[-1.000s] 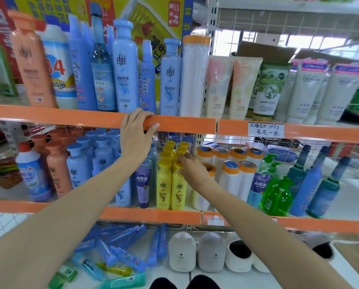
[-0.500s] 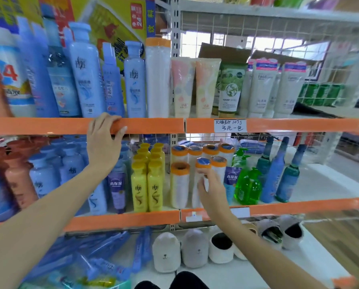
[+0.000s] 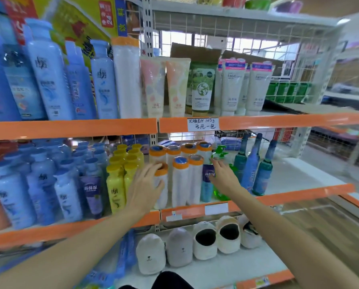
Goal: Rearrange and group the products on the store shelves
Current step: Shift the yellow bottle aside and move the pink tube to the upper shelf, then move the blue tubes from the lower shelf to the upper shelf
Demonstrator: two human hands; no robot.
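On the middle shelf point(image 3: 299, 194) stand several white rolls with orange caps point(image 3: 180, 180), between yellow bottles point(image 3: 115, 190) and a blue tube with a purple label point(image 3: 207, 184). My left hand point(image 3: 145, 184) is spread open against the left side of the front-left roll point(image 3: 162, 190), touching it without a closed grip. My right hand point(image 3: 223, 177) is open with its fingers apart, in front of the purple-labelled tube and a green pump bottle point(image 3: 220, 196). Pale blue bottles point(image 3: 12, 197) fill the shelf's left part.
Three tall teal and blue bottles point(image 3: 251, 163) stand right of the pump bottle, with bare white shelf beyond. The upper shelf point(image 3: 70, 128) carries tall blue bottles, a long white roll and face-wash tubes point(image 3: 153, 86). Plush slippers point(image 3: 151, 255) lie on the bottom shelf.
My left hand came down off the upper shelf's orange edge to the front-left roll. My right hand moved right from the rolls to the purple-labelled tube. The view swung right.
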